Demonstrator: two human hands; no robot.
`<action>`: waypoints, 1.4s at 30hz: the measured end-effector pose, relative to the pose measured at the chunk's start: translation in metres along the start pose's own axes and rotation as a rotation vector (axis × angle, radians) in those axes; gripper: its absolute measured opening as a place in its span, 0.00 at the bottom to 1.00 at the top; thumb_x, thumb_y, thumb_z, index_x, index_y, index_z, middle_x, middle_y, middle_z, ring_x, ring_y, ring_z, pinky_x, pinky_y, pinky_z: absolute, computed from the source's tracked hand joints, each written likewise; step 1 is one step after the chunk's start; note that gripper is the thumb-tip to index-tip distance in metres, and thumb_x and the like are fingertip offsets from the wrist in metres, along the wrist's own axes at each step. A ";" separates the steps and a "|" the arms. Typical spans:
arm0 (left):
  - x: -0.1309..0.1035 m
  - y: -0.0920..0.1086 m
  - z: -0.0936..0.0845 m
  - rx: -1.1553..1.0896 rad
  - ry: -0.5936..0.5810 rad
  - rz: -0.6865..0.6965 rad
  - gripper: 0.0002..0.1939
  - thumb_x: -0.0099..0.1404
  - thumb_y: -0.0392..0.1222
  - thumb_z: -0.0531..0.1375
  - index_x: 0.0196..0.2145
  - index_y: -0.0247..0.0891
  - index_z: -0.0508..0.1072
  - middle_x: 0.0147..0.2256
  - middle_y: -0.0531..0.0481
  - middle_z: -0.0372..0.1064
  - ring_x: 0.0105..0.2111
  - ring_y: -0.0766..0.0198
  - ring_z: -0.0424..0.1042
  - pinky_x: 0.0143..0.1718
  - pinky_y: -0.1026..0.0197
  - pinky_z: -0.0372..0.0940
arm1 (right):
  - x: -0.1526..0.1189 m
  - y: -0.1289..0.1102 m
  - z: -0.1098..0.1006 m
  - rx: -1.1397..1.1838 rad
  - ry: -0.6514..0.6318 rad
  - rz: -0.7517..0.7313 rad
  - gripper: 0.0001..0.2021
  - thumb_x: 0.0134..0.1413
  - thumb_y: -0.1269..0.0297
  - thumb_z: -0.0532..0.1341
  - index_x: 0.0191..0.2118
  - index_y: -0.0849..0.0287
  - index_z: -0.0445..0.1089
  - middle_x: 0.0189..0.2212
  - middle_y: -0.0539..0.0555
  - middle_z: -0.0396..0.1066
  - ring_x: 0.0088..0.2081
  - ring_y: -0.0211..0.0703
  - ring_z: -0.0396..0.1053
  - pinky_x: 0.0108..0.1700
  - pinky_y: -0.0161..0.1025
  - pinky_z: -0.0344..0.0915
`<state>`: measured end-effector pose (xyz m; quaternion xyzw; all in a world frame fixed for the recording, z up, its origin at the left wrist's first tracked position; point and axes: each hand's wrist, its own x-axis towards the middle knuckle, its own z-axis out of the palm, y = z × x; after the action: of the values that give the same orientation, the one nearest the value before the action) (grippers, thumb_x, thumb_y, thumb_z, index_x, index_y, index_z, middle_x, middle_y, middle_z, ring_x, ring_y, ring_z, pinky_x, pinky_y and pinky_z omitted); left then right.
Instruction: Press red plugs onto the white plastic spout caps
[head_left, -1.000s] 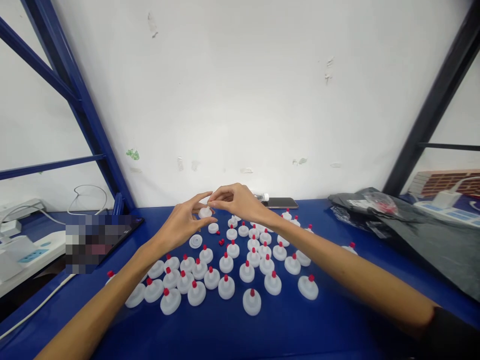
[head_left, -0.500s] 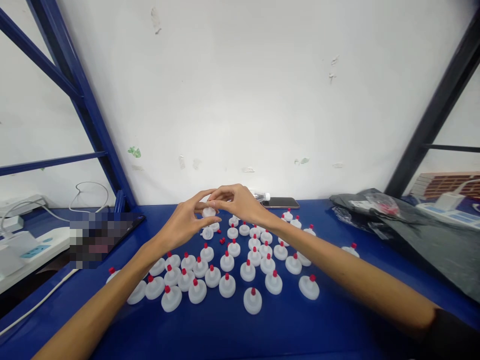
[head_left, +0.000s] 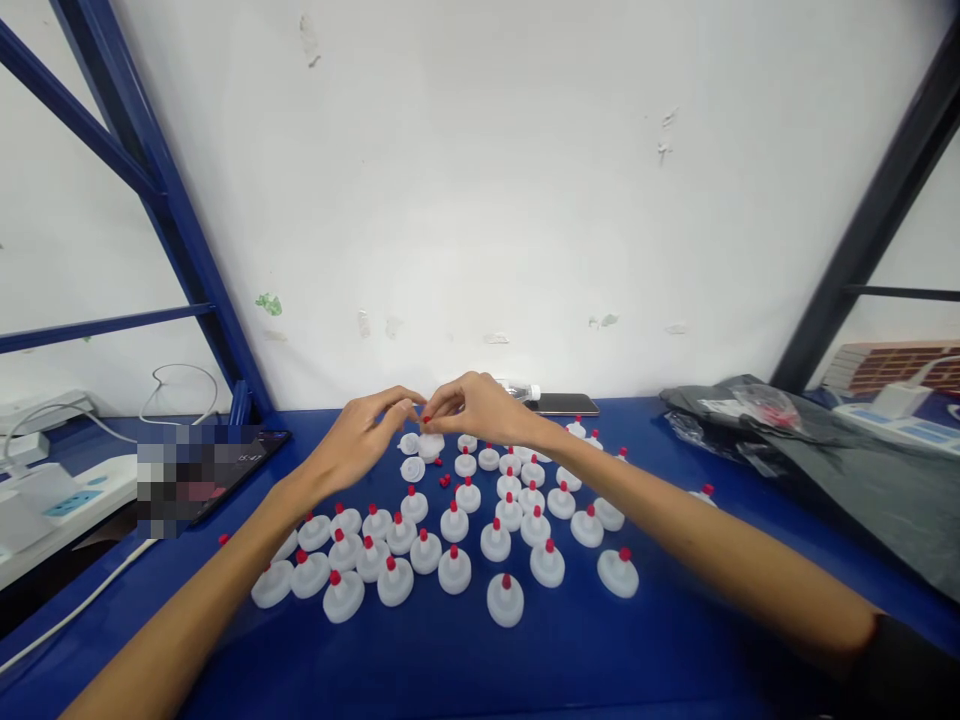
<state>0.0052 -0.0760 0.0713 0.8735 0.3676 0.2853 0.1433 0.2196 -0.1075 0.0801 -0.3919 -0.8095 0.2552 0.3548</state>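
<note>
My right hand (head_left: 480, 408) pinches the small red tip of a white round nozzle cap (head_left: 430, 446) at the far middle of the blue table. My left hand (head_left: 358, 440) is just left of it, thumb and index finger stretched out close to the red tip, the white base free of them. White caps without red tips (head_left: 412, 469) lie below and beside the held one. Some loose small red tips (head_left: 445, 481) lie just nearer to me. Many white nozzle caps with red tips (head_left: 454, 571) stand upright across the table, some hidden behind my forearms.
A clear bottle (head_left: 521, 391) and a phone (head_left: 566, 404) lie by the wall. Black plastic bags (head_left: 750, 420) are at the right. On the left are a dark-screened device (head_left: 247, 460), a white power strip (head_left: 90, 490) and cables. Blue frame posts (head_left: 180, 220) rise at the side.
The white cap has come down from between both hands toward the table, its red tip now showing in my right fingers. My left fingers have come off its base and drawn slightly left.
</note>
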 end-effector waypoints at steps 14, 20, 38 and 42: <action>0.002 -0.031 0.011 0.351 -0.344 -0.063 0.19 0.67 0.56 0.61 0.46 0.39 0.77 0.42 0.47 0.75 0.37 0.60 0.73 0.38 0.56 0.67 | -0.003 0.003 0.018 -0.204 -0.447 0.078 0.04 0.51 0.71 0.70 0.35 0.60 0.79 0.30 0.50 0.82 0.34 0.39 0.79 0.37 0.32 0.68; 0.001 -0.037 0.015 0.380 -0.423 -0.072 0.15 0.69 0.51 0.64 0.45 0.37 0.75 0.42 0.48 0.73 0.38 0.61 0.73 0.42 0.53 0.70 | -0.003 -0.001 0.010 -0.302 -0.398 0.080 0.09 0.59 0.60 0.67 0.38 0.60 0.80 0.31 0.52 0.82 0.31 0.38 0.76 0.33 0.33 0.65; 0.005 -0.029 0.015 0.175 -0.221 0.009 0.21 0.68 0.48 0.54 0.53 0.40 0.77 0.51 0.45 0.78 0.48 0.52 0.78 0.48 0.55 0.70 | -0.004 0.013 0.009 -0.579 -0.496 0.131 0.04 0.52 0.72 0.70 0.32 0.56 0.82 0.30 0.50 0.81 0.32 0.40 0.76 0.29 0.32 0.58; 0.007 -0.026 0.013 0.115 -0.174 0.005 0.20 0.69 0.50 0.54 0.52 0.41 0.77 0.48 0.45 0.79 0.47 0.53 0.78 0.45 0.55 0.71 | -0.004 0.014 0.012 -0.593 -0.501 0.123 0.05 0.52 0.75 0.68 0.30 0.58 0.80 0.30 0.50 0.81 0.32 0.40 0.75 0.29 0.33 0.57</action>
<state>0.0023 -0.0539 0.0518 0.9027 0.3671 0.1870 0.1237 0.2189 -0.1047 0.0611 -0.4507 -0.8848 0.1186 0.0017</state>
